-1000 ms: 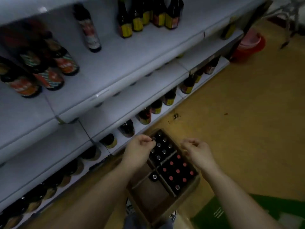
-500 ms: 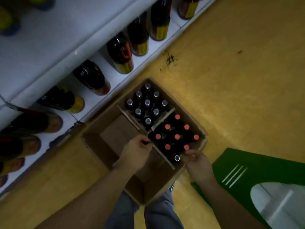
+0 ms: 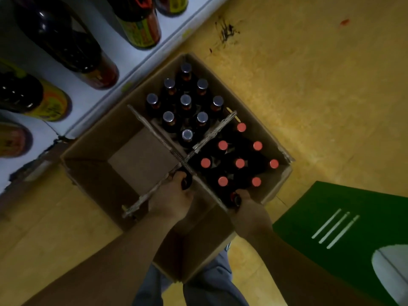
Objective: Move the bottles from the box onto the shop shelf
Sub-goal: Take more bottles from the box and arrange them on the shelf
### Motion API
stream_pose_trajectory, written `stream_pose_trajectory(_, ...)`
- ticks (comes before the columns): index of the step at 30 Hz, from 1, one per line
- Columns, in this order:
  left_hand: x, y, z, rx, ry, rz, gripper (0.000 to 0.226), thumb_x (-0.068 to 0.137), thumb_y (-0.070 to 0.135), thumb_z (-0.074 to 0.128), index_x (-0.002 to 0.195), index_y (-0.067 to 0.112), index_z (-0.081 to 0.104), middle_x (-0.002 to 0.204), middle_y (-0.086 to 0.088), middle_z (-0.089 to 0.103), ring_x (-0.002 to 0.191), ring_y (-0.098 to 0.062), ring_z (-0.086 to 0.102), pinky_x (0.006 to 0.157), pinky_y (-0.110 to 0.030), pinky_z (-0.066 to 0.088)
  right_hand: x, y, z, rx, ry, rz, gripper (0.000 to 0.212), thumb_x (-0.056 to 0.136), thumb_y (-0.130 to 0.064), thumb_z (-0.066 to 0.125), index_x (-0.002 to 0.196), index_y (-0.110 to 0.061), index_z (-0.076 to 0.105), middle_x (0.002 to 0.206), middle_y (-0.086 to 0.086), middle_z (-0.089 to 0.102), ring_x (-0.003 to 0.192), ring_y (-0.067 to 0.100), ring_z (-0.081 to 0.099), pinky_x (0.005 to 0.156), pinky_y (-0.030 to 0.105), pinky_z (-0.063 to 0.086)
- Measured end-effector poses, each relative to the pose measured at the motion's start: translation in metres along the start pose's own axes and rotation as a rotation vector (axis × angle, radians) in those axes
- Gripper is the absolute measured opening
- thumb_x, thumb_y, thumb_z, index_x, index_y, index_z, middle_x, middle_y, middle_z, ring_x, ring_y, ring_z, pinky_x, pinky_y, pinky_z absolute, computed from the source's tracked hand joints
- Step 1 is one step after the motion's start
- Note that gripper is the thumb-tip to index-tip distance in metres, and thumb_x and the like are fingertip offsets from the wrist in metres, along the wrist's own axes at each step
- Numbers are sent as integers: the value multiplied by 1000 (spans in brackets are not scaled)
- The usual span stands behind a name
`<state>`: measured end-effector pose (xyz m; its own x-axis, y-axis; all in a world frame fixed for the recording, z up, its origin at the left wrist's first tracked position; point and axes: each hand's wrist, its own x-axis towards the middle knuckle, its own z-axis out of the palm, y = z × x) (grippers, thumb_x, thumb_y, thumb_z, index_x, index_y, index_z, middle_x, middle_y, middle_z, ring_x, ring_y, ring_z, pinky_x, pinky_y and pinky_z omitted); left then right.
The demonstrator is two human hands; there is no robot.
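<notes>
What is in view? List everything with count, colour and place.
floor: one, yellow, all around.
shelf: one, white, upper left.
shelf bottles: five partly visible, dark, yellow-red labels, on the shelf.
box: one, brown cardboard, on the floor by the shelf, four compartments.
silver-capped bottles: nine, dark, far compartment.
red-capped bottles: eight caps showing, dark, right compartment.
green item: one, white stripes, floor, lower right.
trousers: grey, bottom centre.
left hand: grips a dark bottle at the divider crossing.
right hand: grips a corner bottle, right compartment.

Box (image 3: pixel 88 177) left compt open, dividers (image 3: pixel 216 131) cross middle, far & right compts packed w/ bottles (image 3: pixel 185 100)
</notes>
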<state>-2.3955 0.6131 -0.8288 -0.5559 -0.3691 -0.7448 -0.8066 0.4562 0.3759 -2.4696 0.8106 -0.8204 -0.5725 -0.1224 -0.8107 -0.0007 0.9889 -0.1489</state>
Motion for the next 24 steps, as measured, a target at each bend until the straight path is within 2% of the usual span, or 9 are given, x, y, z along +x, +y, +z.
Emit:
stream_pose_trajectory(2, 6, -2, 8, 24, 18, 26, 50, 96, 33, 61, 144, 31, 45, 124, -7, 65, 110, -26, 63, 89, -46, 57, 7, 1, 6, -29, 17, -5, 60, 98, -35, 56, 152, -29, 29, 116, 9, 63, 92, 28, 67, 77, 39, 60)
stream_pose_trajectory(4, 12, -6, 14, 20, 35, 35, 47, 96, 31, 61, 141, 31, 46, 123, -7, 66, 109, -26, 64, 88, -46, 58, 13, 0, 12, -33, 27, -6, 58, 98, -35, 56, 150, -28, 32, 115, 7, 62, 93, 26, 67, 81, 42, 62)
stream_pose_trajectory(8, 20, -9, 21, 61, 74, 44, 39, 99, 33, 59, 136, 32, 48, 117, -5, 66, 104, -27, 65, 81, -44, 58, 20, -2, 19, -2, 74, -39, 45, 99, -38, 53, 140, -29, 38, 105, 3, 63, 83, 21, 67, 74, 40, 62)
stream_pose_trajectory(12, 23, -13, 23, 121, 135, 85, 32, 101, 36, 55, 132, 32, 50, 112, -5, 66, 99, -27, 65, 79, -45, 58, 26, 4, 22, -24, 138, -1, 38, 99, -38, 55, 132, -29, 39, 102, 2, 62, 87, 22, 66, 76, 43, 62)
stream_pose_trajectory(16, 24, -15, 22, 171, 156, 112, 33, 101, 35, 55, 133, 28, 48, 112, -6, 66, 100, -28, 65, 80, -43, 56, 31, 8, 24, -55, 139, 2, 33, 101, -35, 54, 129, -23, 40, 94, 0, 59, 80, 17, 65, 73, 36, 62)
stream_pose_trajectory(19, 26, -14, 21, 161, 169, 108, 32, 99, 32, 57, 127, 20, 47, 111, -9, 66, 100, -29, 65, 78, -42, 56, 31, 10, 24, -78, 138, 0, 33, 103, -34, 51, 130, -21, 38, 97, 0, 59, 80, 15, 63, 68, 30, 57)
stream_pose_trajectory(24, 22, -14, 16, 143, 112, 125, 32, 98, 29, 58, 125, 19, 45, 104, -9, 66, 95, -31, 66, 76, -45, 57, 21, 11, 22, -75, 198, -19, 28, 103, -35, 52, 123, -23, 38, 96, -2, 58, 78, 15, 61, 59, 26, 49)
